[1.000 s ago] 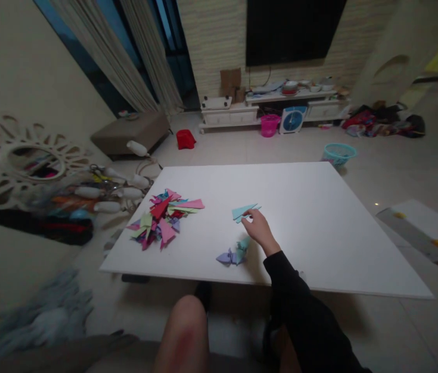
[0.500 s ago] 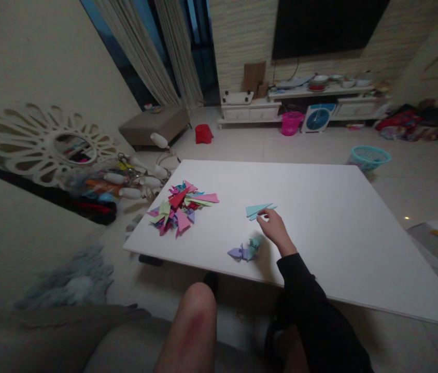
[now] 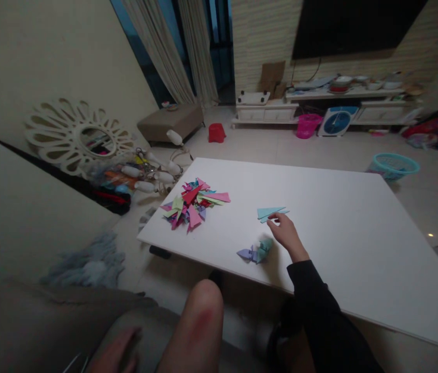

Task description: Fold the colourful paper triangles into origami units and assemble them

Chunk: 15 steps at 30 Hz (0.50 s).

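My right hand (image 3: 285, 234) is over the white table (image 3: 343, 233), its thumb and forefinger pinched together. Its fingertips overlap the near edge of a light blue folded paper dart (image 3: 271, 213); whatever lies between them is too small to make out. Just below the fingers is a teal folded paper piece (image 3: 265, 246), blurred, beside a purple folded paper piece (image 3: 247, 254) on the table. My left hand (image 3: 116, 351) shows low at the left by the knee, smeared by motion, its fingers unclear. Thin shiny lines (image 3: 74, 362) lie beside it.
A heap of colourful folded papers (image 3: 191, 204) lies at the table's left end. Beyond the table are a red stool (image 3: 216, 133), a pink bin (image 3: 308, 126) and a turquoise basket (image 3: 394, 165). White lamp arms (image 3: 164, 177) stand close to the left edge.
My left hand has come into view at the lower left. The whole view has shifted, while my right hand stays in the same place over the paper dart.
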Available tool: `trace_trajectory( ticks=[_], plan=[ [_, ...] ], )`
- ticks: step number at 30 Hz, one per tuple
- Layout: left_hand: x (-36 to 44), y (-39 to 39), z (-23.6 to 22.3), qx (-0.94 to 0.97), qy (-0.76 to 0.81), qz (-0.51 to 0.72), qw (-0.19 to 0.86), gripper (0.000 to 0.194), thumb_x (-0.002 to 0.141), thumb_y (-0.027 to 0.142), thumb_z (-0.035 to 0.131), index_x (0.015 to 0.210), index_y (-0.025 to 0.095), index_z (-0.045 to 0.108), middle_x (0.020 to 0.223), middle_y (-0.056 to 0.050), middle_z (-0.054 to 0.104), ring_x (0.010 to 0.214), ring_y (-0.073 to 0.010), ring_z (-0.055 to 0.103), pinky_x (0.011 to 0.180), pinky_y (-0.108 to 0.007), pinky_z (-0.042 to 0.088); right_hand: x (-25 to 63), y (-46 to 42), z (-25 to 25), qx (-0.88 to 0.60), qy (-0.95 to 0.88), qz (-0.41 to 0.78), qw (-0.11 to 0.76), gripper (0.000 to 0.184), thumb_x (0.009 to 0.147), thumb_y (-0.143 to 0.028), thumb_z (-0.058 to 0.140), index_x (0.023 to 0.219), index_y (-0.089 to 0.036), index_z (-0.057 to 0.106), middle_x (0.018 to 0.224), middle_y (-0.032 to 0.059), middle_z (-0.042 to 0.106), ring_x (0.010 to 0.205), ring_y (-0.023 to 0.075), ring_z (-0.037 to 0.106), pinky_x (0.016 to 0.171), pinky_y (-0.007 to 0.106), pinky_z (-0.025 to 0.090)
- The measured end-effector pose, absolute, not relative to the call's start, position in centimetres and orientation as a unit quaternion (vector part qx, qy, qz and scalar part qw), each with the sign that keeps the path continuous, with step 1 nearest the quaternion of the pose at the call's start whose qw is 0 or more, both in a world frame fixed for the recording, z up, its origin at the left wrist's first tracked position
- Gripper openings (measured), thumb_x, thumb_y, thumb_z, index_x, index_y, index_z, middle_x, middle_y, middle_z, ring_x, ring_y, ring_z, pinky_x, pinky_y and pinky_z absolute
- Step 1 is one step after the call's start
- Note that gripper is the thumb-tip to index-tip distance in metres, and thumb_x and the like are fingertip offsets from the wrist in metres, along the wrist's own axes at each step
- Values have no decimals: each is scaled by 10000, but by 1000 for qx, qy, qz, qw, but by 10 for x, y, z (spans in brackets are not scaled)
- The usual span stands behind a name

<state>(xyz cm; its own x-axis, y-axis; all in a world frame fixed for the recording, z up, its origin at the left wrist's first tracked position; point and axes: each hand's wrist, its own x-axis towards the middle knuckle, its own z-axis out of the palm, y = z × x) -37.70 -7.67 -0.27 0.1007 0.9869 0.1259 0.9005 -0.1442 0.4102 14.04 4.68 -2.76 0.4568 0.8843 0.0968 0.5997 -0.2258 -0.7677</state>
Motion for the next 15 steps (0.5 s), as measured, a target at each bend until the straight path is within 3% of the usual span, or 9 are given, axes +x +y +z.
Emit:
trace_trajectory(
  ticks=[3,5,9,15],
  plan=[
    [-339,2,-20,655,647,252,298,165,626,319,687,788,299,666,784,2,740,787,-265,718,799,-399,595,138,49,-29,-762,-490,191,379,223,823,-369,545,917,-207,668,1033,87,679,927,246,634,870,413,489],
    [-301,64,-26,555,691,314,341,161,589,250,692,738,232,633,708,-15,705,754,-236,689,800,-378,576,137,50,-29,-761,-491,197,374,228,819,-375,546,916,-208,665,1037,90,681,929,249,638,860,415,494],
    [-234,160,-39,446,738,389,323,156,642,170,686,738,155,564,735,-57,670,789,-194,646,803,-340,537,136,52,-31,-762,-489,202,373,249,811,-392,540,919,-206,666,1050,99,690,930,261,650,854,427,501],
    [-204,208,-66,401,761,398,320,236,582,224,766,634,164,544,830,-137,716,883,-296,653,828,-432,503,141,55,-33,-761,-491,194,377,306,801,-431,531,931,-194,673,1044,115,704,938,276,659,865,434,500]
  ],
)
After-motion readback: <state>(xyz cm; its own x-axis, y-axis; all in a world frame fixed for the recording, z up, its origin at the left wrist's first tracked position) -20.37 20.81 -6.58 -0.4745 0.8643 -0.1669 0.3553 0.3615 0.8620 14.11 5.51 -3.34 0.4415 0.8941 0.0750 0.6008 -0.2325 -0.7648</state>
